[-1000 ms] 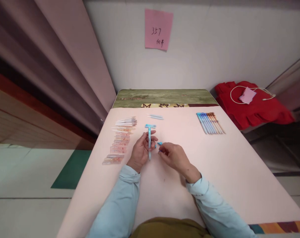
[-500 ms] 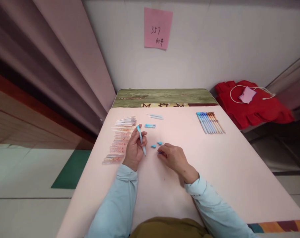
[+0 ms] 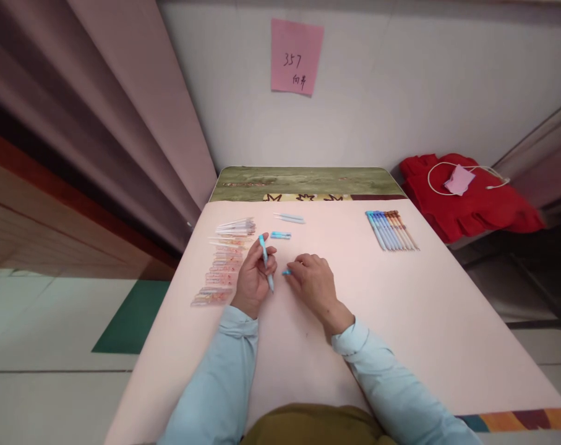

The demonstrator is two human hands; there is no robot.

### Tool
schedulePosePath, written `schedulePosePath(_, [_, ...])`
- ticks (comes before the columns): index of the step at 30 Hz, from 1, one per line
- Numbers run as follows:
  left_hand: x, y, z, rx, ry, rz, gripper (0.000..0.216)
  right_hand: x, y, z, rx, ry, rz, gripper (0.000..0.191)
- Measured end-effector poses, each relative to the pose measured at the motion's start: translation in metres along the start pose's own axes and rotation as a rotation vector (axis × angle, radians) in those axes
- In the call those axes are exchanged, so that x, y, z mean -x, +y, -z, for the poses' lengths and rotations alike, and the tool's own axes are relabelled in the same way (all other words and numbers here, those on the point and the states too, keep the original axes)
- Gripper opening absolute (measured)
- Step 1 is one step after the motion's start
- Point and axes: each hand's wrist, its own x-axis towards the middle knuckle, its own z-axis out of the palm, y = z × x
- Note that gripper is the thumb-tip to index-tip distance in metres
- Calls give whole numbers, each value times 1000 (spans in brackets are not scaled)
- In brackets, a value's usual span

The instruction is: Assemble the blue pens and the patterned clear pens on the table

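My left hand [image 3: 253, 275] is closed round a light blue pen [image 3: 264, 252], held slanted with its brighter blue end up and its tip down. Just to the right, my right hand [image 3: 313, 281] rests low over the table, thumb and fingers bunched at a small bright blue pen cap [image 3: 286, 272]. The fingertips hide part of that cap and whatever lies under the palm. Beyond the hands lie short blue pen parts [image 3: 281, 235] side by side, and farther back a few pale blue pen barrels [image 3: 289, 218] with thin white ends.
Left of my left hand lie rows of clear and pinkish pen barrels [image 3: 224, 256] and a bundle of white refills [image 3: 236, 227]. A row of finished-looking blue and brown pens [image 3: 391, 230] lies at the right. Red cloth [image 3: 470, 210] with a white cable is beyond the table's right edge.
My right hand has moved left and slightly forward, onto the small blue caps; one of them is now hidden. My left hand keeps the pen almost where it was.
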Motion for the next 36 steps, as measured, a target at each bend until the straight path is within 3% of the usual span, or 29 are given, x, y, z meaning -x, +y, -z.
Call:
schedulePosePath(2, [1, -1, -1, -30, -17, -1, 39, -1, -1, 0, -39, 14, 0, 9])
schedulePosePath(5, [4, -5, -4, -111, -44, 9, 39, 1, 6, 4, -230, 144, -85, 11])
schedulePosePath(9, [9, -11, -10, -236, -134, 129, 37, 3, 27, 16, -793, 234, -312, 22])
schedulePosePath(13, [15, -15, -15, -316, -265, 269, 37, 4, 41, 27, -1145, 219, -368, 31])
schedulePosePath(29, [20, -15, -19, -428, -365, 399, 36, 4, 38, 35, -1189, 215, -238, 29])
schedulePosePath(36, [20, -16, -17, -441, -364, 393, 36, 5, 38, 34, -1021, 220, -177, 25])
